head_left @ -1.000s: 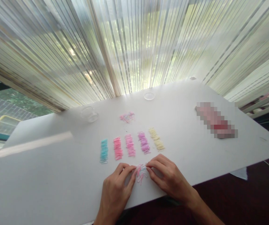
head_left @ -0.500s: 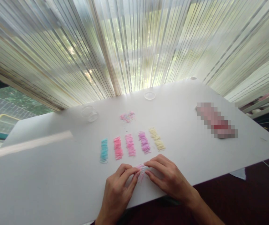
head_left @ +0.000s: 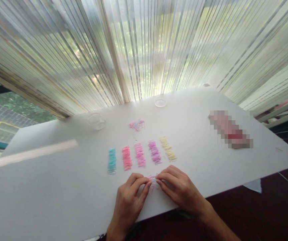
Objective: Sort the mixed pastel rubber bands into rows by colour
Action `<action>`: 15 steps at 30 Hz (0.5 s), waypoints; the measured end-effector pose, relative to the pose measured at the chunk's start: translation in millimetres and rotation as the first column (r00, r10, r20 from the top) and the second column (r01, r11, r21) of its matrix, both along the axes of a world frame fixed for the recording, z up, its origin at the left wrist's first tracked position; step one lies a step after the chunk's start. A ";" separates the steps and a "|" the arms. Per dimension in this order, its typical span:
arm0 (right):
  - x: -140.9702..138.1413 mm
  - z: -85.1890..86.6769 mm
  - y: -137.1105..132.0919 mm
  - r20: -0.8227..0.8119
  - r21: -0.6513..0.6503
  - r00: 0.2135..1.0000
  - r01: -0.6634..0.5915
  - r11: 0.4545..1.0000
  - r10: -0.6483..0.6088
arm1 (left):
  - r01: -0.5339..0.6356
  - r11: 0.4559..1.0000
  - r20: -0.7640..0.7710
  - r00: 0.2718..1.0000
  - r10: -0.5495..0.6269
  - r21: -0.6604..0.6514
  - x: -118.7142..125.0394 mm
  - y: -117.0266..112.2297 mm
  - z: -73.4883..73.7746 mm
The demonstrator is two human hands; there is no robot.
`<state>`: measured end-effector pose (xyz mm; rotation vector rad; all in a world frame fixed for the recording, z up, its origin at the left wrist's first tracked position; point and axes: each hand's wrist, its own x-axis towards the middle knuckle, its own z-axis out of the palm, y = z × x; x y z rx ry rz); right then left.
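Note:
My left hand [head_left: 133, 196] and my right hand [head_left: 180, 184] face each other near the table's front edge. Both pinch with thumb and forefinger over a small loose heap of pastel rubber bands [head_left: 152, 190], pink and pale blue. The fingertips look closed on bands from this heap, though the fingers partly hide them. Just beyond lie neat columns of little bands: blue [head_left: 112, 161], coral pink [head_left: 127, 158], light pink [head_left: 140, 155], purple [head_left: 154, 152] and pale yellow [head_left: 168, 148]. Farther back sits a mixed pile of bands [head_left: 136, 125].
A clear round container [head_left: 96, 121] stands at the back left of the white table [head_left: 58, 187]. Near the curtain [head_left: 144, 50] lies a clear round lid [head_left: 160, 102]. On the right is a blurred-out pinkish object [head_left: 230, 130].
My right thumb and forefinger have closed into a pinch. My left hand has shifted slightly to the right, its fingertips closer to the right hand's. The columns of bands are unchanged.

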<state>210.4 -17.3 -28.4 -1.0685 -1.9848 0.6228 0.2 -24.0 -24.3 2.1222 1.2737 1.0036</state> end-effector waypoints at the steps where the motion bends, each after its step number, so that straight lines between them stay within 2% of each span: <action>1: -0.1 0.7 -0.1 -0.006 -0.001 1.000 0.003 1.000 -0.003 | -0.002 1.000 0.002 1.000 0.002 0.000 -0.2 -0.1 0.0; 6: 9.0 8.4 -2.3 -0.036 0.001 0.995 0.089 0.996 -0.088 | -0.037 0.999 0.008 0.999 0.037 -0.031 -1.9 -0.9 0.6; 11: 34.4 13.6 -0.2 0.153 0.052 0.954 0.252 0.966 -0.257 | -0.063 0.998 0.028 0.998 0.064 -0.019 -3.1 -3.2 0.0; 15: 50.1 7.9 5.3 0.266 0.069 0.921 0.276 0.959 -0.285 | -0.102 0.995 0.062 0.993 0.102 0.002 -4.4 -3.9 -2.4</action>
